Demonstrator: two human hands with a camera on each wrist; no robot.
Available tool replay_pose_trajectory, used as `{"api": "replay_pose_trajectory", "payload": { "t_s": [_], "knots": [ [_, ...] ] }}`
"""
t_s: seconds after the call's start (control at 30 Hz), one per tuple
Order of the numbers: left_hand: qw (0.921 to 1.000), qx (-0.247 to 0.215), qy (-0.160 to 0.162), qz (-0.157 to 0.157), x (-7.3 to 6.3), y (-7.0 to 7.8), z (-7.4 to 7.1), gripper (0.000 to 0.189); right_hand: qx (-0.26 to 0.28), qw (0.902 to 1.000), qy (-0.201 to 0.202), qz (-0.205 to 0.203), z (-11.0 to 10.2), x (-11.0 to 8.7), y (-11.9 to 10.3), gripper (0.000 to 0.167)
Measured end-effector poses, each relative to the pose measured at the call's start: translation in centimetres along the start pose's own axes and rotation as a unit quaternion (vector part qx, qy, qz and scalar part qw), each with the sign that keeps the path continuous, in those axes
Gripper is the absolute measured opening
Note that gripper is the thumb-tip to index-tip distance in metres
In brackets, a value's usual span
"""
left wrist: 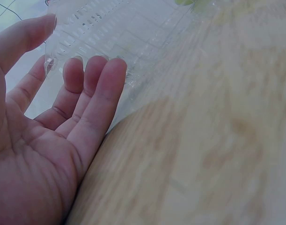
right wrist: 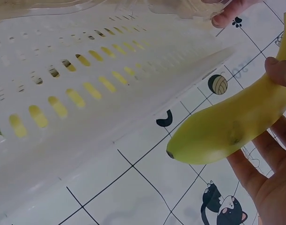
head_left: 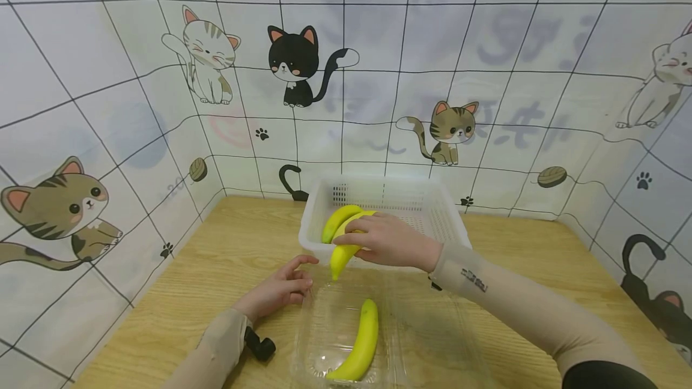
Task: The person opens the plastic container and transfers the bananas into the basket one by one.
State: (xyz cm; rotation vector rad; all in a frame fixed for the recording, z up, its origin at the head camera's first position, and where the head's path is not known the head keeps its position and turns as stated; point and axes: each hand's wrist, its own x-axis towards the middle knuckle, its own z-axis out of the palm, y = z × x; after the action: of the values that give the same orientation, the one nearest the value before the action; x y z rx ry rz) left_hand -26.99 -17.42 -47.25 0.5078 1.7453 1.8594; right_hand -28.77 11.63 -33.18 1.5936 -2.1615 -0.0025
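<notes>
At white basket's (head_left: 411, 196) rim, banana (head_left: 342, 257) in right grip (head_left: 393, 239)

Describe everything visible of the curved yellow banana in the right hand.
The curved yellow banana looks smooth, turning greenish toward one dark-tipped end, with a brownish mark on its side. The person's bare right hand grips it. In the head view it slants across the near rim of the white perforated plastic basket, narrow end toward the person; whether they touch is unclear.
</notes>
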Motion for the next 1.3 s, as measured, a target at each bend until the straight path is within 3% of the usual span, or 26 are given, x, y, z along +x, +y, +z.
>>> {"api": "replay_pose_trajectory", "payload": {
  "t_s": [0.83, 1.3],
  "knots": [
    [0.9999, -0.001, 0.009, -0.010, 0.0, 0.1, 0.0, 0.049, 0.025, 0.9974, -0.038, 0.057, 0.2, -0.8, 1.0, 0.042],
    [0.9999, 0.005, 0.011, -0.012, 0.1, 0.0, -0.1, 0.049, 0.023, 0.9971, -0.039, 0.061, 0.4, -1.5, 1.8, 0.043]
  ]
}}
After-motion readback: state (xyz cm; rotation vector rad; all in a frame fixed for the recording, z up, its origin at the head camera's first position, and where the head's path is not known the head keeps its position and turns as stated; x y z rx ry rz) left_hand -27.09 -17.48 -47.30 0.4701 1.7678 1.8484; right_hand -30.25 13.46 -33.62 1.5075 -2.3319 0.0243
